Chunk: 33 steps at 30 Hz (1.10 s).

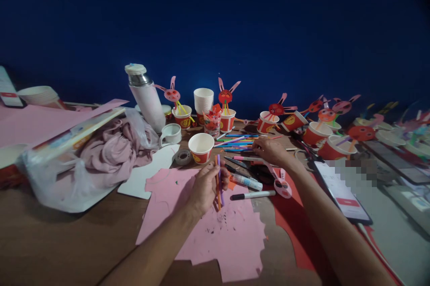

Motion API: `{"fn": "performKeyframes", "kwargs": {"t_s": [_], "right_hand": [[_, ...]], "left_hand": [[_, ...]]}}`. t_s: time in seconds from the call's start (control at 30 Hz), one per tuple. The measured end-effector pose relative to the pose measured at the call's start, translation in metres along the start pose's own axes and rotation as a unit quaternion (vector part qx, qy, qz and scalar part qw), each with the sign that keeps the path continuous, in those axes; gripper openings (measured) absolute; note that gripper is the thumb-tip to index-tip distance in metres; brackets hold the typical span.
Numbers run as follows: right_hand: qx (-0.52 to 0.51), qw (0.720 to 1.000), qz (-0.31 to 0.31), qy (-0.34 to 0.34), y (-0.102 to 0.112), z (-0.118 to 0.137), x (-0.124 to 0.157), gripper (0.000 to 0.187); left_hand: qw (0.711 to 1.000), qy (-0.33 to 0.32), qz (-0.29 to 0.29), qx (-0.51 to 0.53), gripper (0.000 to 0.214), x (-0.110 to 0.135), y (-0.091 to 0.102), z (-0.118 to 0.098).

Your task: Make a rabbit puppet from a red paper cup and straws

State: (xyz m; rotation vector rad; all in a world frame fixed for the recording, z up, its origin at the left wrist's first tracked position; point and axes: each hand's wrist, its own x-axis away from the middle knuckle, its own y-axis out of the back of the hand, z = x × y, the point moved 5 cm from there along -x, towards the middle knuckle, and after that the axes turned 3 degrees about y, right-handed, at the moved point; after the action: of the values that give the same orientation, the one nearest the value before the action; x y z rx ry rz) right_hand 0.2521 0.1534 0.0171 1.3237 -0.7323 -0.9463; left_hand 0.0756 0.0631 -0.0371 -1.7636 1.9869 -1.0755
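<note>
Left hand (205, 186) is closed, pinching two thin orange and purple sticks (218, 184) above a cut pink paper sheet (215, 228). At its twelve o'clock an undecorated red-and-white paper cup (200, 147) stands. Right hand (270, 151), at two o'clock, is laid over scattered coloured pens (237, 141); its grip cannot be told. Many finished rabbit-topped paper cups (227, 120) are lined up behind, so most of the work is judged done.

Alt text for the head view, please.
The person's left hand grips two thin sticks, orange and purple, over a pink paper sheet, while the right hand rests on loose pens. Red paper cups with bunny figures and a white flask line the back of the wooden table.
</note>
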Motion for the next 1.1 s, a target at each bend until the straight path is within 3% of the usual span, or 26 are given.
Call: {"fn": "performKeyframes", "kwargs": {"t_s": [0.07, 0.17, 0.33, 0.47, 0.63, 0.77, 1.1], "right_hand": [[-0.039, 0.999, -0.025, -0.012, 0.007, 0.005, 0.002, 0.017], [-0.186, 0.982, -0.040, 0.006, 0.010, 0.024, 0.004, 0.017], [-0.399, 0.912, 0.056, 0.072, 0.001, 0.070, 0.012, 0.020], [-0.459, 0.871, 0.151, 0.088, -0.009, 0.091, 0.020, 0.016], [-0.431, 0.887, 0.156, 0.048, -0.018, 0.092, 0.023, 0.006], [-0.415, 0.893, 0.167, 0.050, -0.022, 0.097, 0.023, 0.010], [-0.361, 0.922, 0.130, 0.059, -0.027, 0.099, 0.021, 0.013]], "left_hand": [[1.000, -0.009, -0.020, 0.010, 0.011, 0.000, 0.000, -0.002], [0.998, -0.009, -0.046, 0.033, 0.009, 0.001, -0.001, -0.004], [0.994, -0.039, -0.049, 0.084, 0.008, -0.001, -0.002, -0.007], [0.993, -0.060, -0.052, 0.093, 0.008, -0.001, -0.003, -0.008], [0.989, -0.065, -0.085, 0.100, 0.013, 0.000, -0.002, -0.009], [0.989, -0.061, -0.081, 0.108, 0.014, 0.001, -0.003, -0.010], [0.993, -0.053, -0.063, 0.086, 0.011, -0.001, -0.003, -0.007]]}}
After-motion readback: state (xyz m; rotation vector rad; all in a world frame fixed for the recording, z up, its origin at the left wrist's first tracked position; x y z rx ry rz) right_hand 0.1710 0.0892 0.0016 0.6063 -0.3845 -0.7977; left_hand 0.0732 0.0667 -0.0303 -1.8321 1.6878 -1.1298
